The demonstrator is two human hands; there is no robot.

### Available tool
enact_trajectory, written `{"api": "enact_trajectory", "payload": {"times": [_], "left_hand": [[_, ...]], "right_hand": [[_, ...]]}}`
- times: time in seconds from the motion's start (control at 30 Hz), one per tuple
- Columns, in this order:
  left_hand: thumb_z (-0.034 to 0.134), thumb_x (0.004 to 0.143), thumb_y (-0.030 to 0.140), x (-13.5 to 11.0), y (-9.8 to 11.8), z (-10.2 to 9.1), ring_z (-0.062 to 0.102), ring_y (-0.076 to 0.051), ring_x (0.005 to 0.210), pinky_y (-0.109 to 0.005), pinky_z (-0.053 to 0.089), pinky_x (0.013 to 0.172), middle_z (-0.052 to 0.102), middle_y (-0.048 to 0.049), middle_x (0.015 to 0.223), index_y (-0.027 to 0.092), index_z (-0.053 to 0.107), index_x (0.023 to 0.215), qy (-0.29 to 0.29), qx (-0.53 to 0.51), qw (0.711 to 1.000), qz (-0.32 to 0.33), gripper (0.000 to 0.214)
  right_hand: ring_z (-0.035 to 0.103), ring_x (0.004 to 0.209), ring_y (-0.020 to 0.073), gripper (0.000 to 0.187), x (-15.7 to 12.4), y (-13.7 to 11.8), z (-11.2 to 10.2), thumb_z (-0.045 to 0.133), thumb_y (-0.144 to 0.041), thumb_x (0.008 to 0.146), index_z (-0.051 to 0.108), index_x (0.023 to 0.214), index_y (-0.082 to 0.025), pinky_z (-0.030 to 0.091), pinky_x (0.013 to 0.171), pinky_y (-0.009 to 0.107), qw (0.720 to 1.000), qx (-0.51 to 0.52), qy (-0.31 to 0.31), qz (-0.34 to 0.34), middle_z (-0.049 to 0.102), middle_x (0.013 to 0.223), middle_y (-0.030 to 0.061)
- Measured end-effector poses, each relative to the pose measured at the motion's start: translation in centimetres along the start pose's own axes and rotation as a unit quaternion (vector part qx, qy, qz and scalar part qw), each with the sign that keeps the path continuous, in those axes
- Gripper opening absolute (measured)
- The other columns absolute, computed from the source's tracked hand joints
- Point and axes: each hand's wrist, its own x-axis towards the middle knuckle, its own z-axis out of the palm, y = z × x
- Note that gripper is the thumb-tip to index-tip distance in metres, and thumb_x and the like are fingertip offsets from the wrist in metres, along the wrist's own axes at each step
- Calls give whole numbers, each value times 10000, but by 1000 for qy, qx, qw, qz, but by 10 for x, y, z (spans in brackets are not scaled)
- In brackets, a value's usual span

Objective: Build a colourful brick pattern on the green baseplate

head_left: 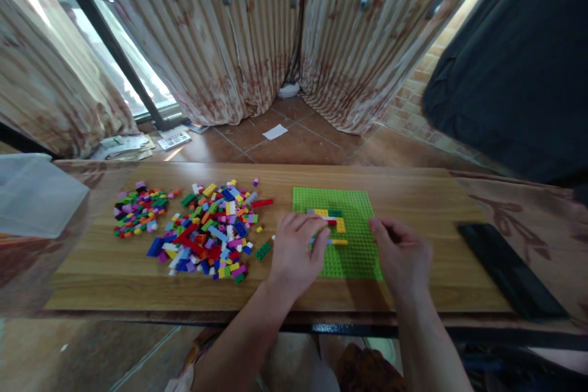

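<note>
A green studded baseplate (353, 263) lies on the wooden board, with a small build of yellow, green, red and white toy bricks (340, 225) on it. A thin yellow brick (339, 242) sits nearer me on the plate. My left hand (296, 251) reaches over the plate's left part, fingers curled and closed beside the build; they hide whatever they hold. Along the plate's right edge is my right hand (404, 257), its fingers bent and pressed together, fingertips close to the edge. What it holds, if anything, cannot be made out.
Left of the plate spreads a large pile of mixed bricks (206, 233), and beyond it a smaller pile (140, 211). A loose green brick (263, 250) lies near my left hand. At the right is a black flat object (509, 269); a whitish translucent container (39, 196) stands far left.
</note>
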Motion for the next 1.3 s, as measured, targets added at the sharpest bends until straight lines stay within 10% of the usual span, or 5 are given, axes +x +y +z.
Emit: {"api": "enact_trajectory", "payload": {"times": [0.23, 0.5, 0.77, 1.1, 1.3], "left_hand": [[572, 913, 252, 8, -28, -34, 659, -169, 878, -304, 499, 828, 727, -34, 901, 197, 702, 908, 138, -76, 981, -112, 141], [573, 902, 381, 11, -40, -55, 658, -152, 753, -264, 507, 724, 736, -20, 815, 195, 732, 842, 222, -163, 932, -237, 252], [492, 897, 567, 15, -52, -69, 676, -164, 707, -269, 525, 667, 744, -75, 776, 151, 740, 791, 303, -303, 848, -311, 496], [494, 896, 569, 16, -55, -75, 639, -137, 616, -246, 487, 599, 737, -69, 724, 154, 743, 755, 315, -322, 830, -327, 505], [513, 893, 546, 15, -61, -82, 662, -143, 662, -241, 496, 619, 742, -77, 743, 144, 742, 780, 345, -330, 819, -318, 477]], "right_hand": [[599, 631, 159, 209, -20, -23, 20, 664, -383, 829, 704, 778, -184, 477, 595, 296, 989, 38, 75, -124, 663, 694, 21], [647, 748, 119, 122, -78, -53, 61, 568, -152, 915, 681, 904, -196, 511, 699, 236, 909, 7, -206, -361, 699, 812, 14], [662, 770, 161, 191, -59, -36, 66, 532, -300, 938, 699, 915, -212, 513, 714, 289, 953, -75, -165, -243, 723, 869, 41], [639, 926, 184, 215, -73, -38, 82, 517, -177, 915, 680, 1041, -237, 534, 800, 323, 902, -76, -319, -281, 679, 1025, 56], [636, 930, 189, 207, -75, -38, 87, 524, -172, 913, 686, 1032, -222, 540, 823, 348, 902, -86, -308, -290, 672, 1033, 64]]}}
